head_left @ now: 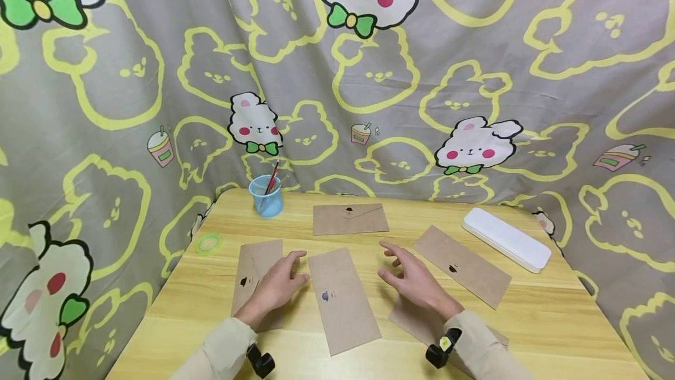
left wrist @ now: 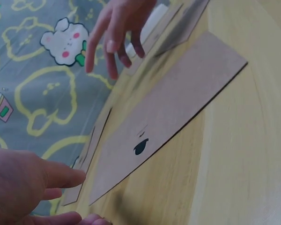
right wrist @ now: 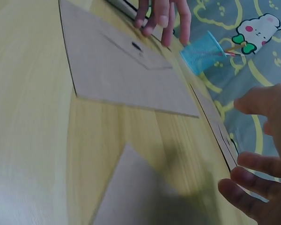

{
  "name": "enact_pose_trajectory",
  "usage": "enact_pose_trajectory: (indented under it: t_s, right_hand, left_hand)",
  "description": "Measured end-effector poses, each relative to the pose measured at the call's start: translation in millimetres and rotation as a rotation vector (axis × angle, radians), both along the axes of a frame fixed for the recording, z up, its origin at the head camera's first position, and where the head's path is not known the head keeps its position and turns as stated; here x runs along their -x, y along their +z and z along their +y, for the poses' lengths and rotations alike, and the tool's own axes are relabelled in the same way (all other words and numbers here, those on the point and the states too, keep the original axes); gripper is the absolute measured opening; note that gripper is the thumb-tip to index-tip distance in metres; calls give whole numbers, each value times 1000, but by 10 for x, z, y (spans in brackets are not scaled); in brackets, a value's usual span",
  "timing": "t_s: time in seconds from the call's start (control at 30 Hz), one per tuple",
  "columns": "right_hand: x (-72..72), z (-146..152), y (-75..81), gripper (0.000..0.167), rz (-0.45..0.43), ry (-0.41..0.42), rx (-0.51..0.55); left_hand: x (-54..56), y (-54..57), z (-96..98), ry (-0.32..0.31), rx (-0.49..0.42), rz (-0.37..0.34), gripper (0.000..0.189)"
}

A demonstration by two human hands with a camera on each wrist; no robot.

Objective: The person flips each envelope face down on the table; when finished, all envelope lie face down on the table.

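Note:
Several brown paper envelopes lie apart on the table. Between the hands is the middle envelope (head_left: 344, 304), printed with a small dark hat mark. My left hand (head_left: 278, 283) hovers over the right side of the left envelope (head_left: 248, 271), fingers loosely bent and holding nothing. Above the lower right envelope (head_left: 413, 322), partly hidden by the arm, my right hand (head_left: 416, 280) hangs with spread, relaxed fingers, also empty. A further envelope (head_left: 474, 266) lies slanted beyond the right hand. The back envelope (head_left: 350, 219) lies crosswise with its flap showing.
A blue mesh pen cup (head_left: 268, 201) with a few brushes or pens stands at the back left, near a round green-yellow sticker or coaster (head_left: 208, 243). At the back right lies a white case (head_left: 506, 239). A patterned curtain (head_left: 379, 93) surrounds the wooden table (head_left: 174, 321).

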State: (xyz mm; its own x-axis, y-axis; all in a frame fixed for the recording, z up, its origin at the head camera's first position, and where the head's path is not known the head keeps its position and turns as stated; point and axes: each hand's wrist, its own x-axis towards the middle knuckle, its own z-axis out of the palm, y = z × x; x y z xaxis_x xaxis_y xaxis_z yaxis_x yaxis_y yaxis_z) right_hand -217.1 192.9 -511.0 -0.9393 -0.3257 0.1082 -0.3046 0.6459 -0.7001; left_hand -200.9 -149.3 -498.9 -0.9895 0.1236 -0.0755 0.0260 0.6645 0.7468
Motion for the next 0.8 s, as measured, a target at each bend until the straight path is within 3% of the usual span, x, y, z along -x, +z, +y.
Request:
enact_pose_trajectory:
  t_s: [0.1,0.4,0.8]
  right_hand:
    - [1,-64,-12,67,-29,19,20]
    - [13,-248,-103,65,-41,113,92]
    - [-58,-425,-54,56,-213,167,212]
  left_hand:
    - [-22,10,14,-11,-47,-36,61]
    - [-113,34,92,-26,-299,-164,69]
    - [-225,45,161,8,-491,-269,80]
